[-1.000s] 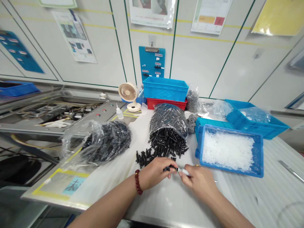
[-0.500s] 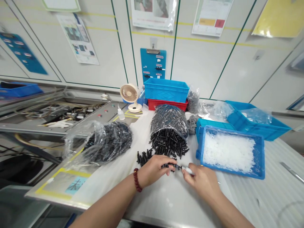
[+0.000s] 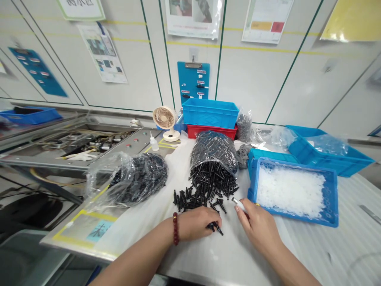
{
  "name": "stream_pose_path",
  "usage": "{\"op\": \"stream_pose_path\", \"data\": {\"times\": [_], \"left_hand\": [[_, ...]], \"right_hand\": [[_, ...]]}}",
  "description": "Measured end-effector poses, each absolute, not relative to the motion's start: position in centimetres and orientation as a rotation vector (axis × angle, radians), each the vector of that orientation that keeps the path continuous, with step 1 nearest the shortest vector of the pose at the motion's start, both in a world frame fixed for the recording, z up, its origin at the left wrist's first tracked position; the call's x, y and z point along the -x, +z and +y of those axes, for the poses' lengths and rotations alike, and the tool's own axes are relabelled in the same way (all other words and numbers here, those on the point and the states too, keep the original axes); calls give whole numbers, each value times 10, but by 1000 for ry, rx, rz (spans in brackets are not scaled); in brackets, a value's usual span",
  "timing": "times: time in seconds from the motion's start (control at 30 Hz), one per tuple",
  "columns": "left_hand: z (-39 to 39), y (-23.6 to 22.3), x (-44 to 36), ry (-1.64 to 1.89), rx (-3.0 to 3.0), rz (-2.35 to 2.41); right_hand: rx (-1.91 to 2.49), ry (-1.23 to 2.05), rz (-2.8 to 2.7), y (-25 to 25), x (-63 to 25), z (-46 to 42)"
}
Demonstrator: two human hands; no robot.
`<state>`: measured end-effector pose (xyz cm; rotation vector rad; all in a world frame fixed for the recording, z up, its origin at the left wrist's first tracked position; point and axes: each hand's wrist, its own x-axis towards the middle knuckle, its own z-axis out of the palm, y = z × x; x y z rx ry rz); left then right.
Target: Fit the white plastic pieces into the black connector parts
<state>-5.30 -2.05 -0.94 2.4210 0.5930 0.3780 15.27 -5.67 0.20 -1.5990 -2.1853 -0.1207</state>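
Observation:
My left hand (image 3: 196,224) is shut on a small black plastic fitting (image 3: 216,228) near the edge of a loose pile of similar black fittings (image 3: 205,194). My right hand (image 3: 256,227) pinches a short white plastic tube (image 3: 239,204) between thumb and finger, close to the corner of a blue tray (image 3: 253,190). That tray holds a mass of white translucent parts (image 3: 291,191). Both hands stand apart, with a gap of bare white table surface (image 3: 229,254) between them and below.
A clear bag of black fittings (image 3: 214,151) spills onto the table, and another bag (image 3: 139,178) lies to its left. Behind stand stacked blue and red crates (image 3: 210,113), a small fan (image 3: 164,118) and a dropper bottle (image 3: 154,143). A metal machine bed (image 3: 98,145) lies left.
My hands have come apart. The left hand moved down and left with the black fitting, and the right hand moved up and right with the white tube.

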Motion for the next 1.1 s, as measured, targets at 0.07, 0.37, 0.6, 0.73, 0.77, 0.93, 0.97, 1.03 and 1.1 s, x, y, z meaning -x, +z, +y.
{"op": "stream_pose_path", "data": {"times": [0.07, 0.37, 0.6, 0.73, 0.77, 0.93, 0.97, 1.03, 1.1], "left_hand": [[-23, -12, 51, 312, -2463, 625], [-22, -12, 48, 453, -2496, 713], [-24, 5, 43, 718, -1825, 820], [-21, 5, 42, 696, -1771, 807], [-21, 4, 42, 673, -1737, 799], [-17, -3, 43, 510, -1471, 716], [-16, -5, 43, 496, -1469, 714], [-14, -6, 45, 496, -1526, 728], [-11, -5, 48, 537, -1638, 736]], "right_hand": [[1596, -109, -2200, 2, -152, -57], [1612, 101, -2274, 1, -148, -58], [1599, 237, -2325, 2, -146, -60], [1553, 278, -2346, 1, -147, -61], [1539, 293, -2350, 1, -147, -61], [1473, 392, -2380, 2, -144, -65], [1473, 394, -2387, 2, -144, -65], [1478, 382, -2398, 2, -143, -66], [1482, 376, -2394, 2, -143, -66]]}}
